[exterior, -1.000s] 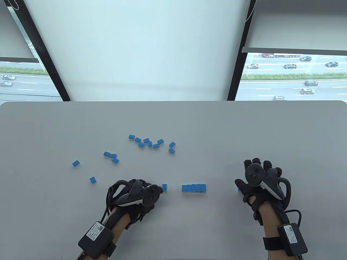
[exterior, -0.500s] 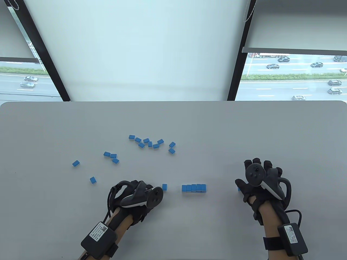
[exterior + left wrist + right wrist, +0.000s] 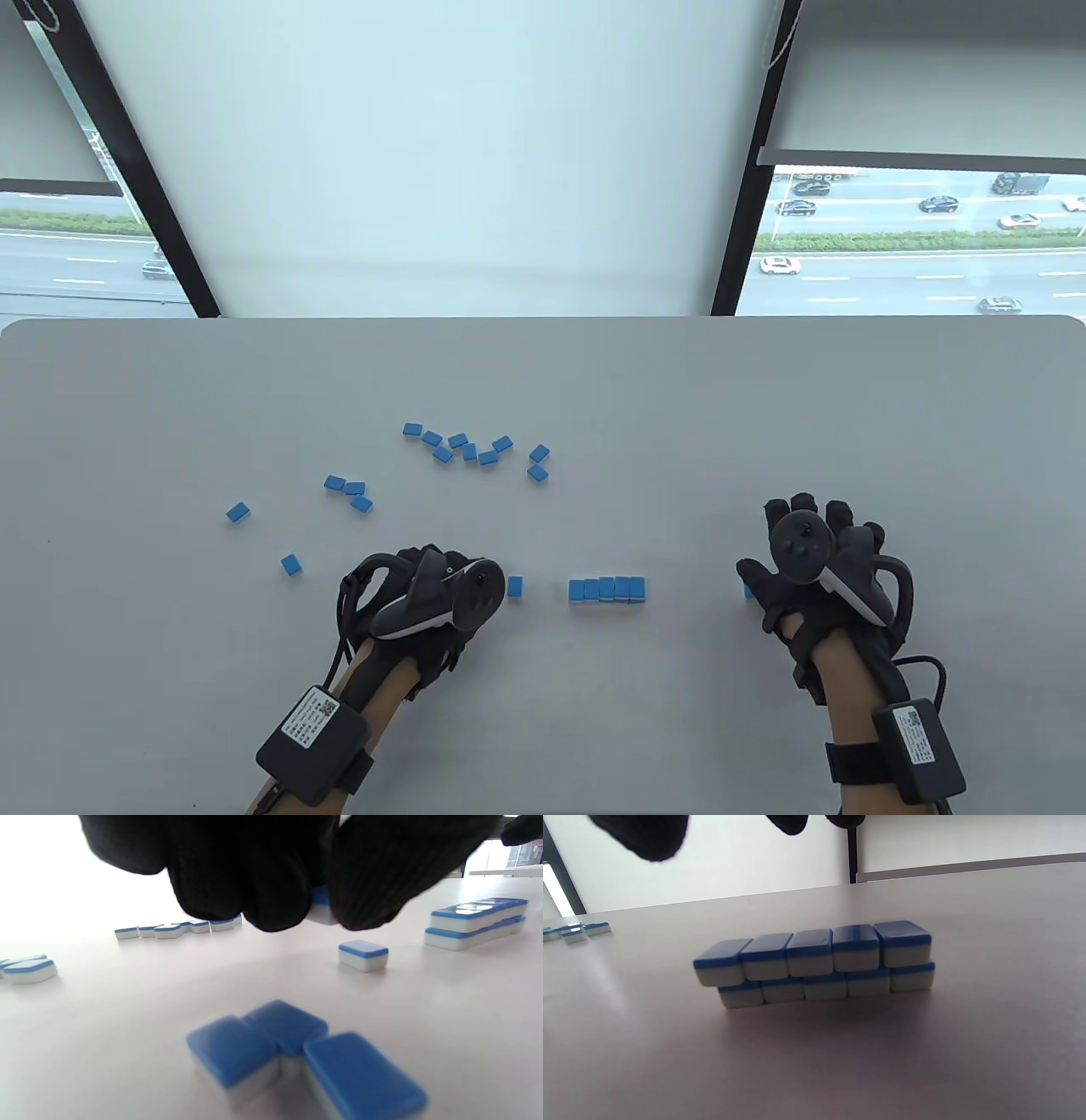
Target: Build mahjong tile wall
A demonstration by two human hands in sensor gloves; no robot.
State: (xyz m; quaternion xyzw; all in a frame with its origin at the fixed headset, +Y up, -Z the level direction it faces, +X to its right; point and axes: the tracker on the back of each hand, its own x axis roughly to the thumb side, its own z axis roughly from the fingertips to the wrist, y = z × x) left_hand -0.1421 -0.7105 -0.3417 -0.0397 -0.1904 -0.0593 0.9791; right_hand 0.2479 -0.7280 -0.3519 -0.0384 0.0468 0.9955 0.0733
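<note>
A two-layer wall (image 3: pixel 607 588) of blue-backed, white-faced mahjong tiles stands at the front middle of the table, five tiles per layer; it also shows in the right wrist view (image 3: pixel 814 963). My left hand (image 3: pixel 450 594) is left of it and pinches one tile (image 3: pixel 320 906) between its fingertips (image 3: pixel 275 899), just above the table. A single tile (image 3: pixel 514 586) lies between this hand and the wall. Three tiles (image 3: pixel 297 1052) lie together under the left hand. My right hand (image 3: pixel 814 569) rests flat with fingers spread, right of the wall, holding nothing; a tile (image 3: pixel 748 592) peeks out by its thumb.
Several loose tiles (image 3: pixel 475 448) lie scattered behind the wall. Three more tiles (image 3: pixel 349 491) lie at the left, and two singles (image 3: pixel 238 511) (image 3: pixel 291 564) lie further left. The table's far edge (image 3: pixel 543 319) runs below the window.
My left hand has shifted slightly right and forward and turned a little near the single tile. The right hand, the wall and the loose tiles have not moved.
</note>
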